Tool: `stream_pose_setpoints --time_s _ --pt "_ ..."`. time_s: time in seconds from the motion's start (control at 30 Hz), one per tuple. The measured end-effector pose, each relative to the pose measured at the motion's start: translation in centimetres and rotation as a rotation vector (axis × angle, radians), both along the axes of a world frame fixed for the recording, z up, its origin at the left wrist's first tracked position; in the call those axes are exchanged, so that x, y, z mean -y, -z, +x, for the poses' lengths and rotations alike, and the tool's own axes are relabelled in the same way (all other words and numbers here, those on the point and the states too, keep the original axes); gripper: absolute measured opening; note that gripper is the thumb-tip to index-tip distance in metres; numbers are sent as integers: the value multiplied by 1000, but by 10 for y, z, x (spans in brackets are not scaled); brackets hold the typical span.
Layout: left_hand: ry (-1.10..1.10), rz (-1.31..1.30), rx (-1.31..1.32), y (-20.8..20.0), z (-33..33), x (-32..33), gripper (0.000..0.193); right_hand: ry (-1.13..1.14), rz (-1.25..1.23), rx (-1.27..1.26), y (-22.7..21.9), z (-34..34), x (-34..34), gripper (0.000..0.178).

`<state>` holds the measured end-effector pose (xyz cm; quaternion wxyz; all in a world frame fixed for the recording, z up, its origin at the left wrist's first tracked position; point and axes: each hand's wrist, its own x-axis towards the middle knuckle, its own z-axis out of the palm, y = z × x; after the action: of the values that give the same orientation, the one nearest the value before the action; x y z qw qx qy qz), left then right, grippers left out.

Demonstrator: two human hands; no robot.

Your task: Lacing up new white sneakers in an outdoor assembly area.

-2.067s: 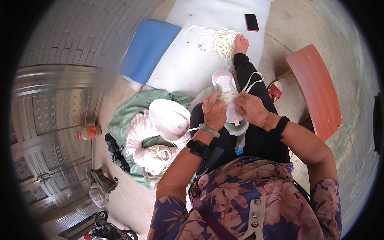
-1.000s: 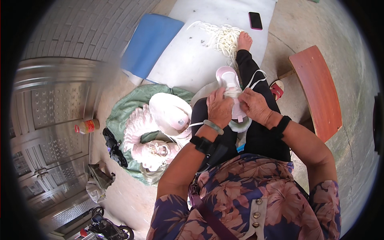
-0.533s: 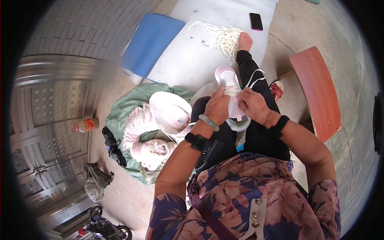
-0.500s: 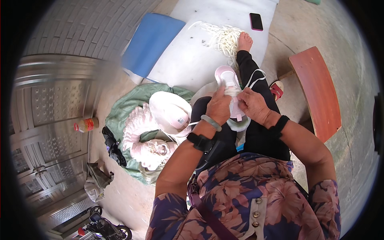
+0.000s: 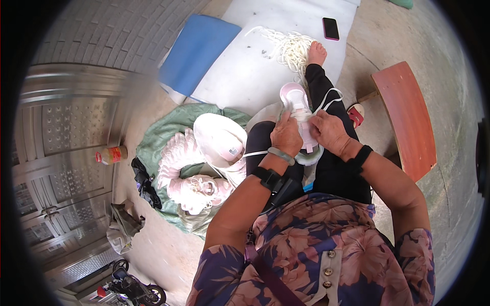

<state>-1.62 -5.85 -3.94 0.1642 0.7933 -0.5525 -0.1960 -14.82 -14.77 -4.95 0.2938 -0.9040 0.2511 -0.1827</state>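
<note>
Hands meet over the lap: the left hand [image 5: 286,135] and the right hand [image 5: 329,131] both close their fingers on a pale pink shoe [image 5: 298,104] that rests sole-up on the person's black-trousered knees, a white cord [image 5: 329,97] looping off its right side. Just left of the knees, more pink shoes [image 5: 196,176] lie heaped on a green cloth [image 5: 166,130] on the floor. Beyond them lie a blue cushion [image 5: 196,48], a white mat [image 5: 255,71] bearing a bundle of white cords [image 5: 288,46] and a black phone [image 5: 331,28], with a reddish wooden stool [image 5: 406,117] at right.

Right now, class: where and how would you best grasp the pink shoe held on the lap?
Probably by the heel end. The shoe lies lengthwise, toe pointing away, and both hands close on its near half from either side. Come from the near end, one hand on each side, keeping the top and the white cord free.
</note>
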Motion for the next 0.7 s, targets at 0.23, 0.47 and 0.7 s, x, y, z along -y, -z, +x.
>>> stream_pose_setpoints --time_s 0.23,0.47,0.7 --pt "-25 -78 77 -1 -10 0 10 -43 43 -24 3 1 5 7" --pt "-51 -206 81 9 -14 -6 11 -17 183 15 9 4 5 7" --pt "-122 -157 -10 11 -12 -2 13 2 315 40 12 2 6 8"
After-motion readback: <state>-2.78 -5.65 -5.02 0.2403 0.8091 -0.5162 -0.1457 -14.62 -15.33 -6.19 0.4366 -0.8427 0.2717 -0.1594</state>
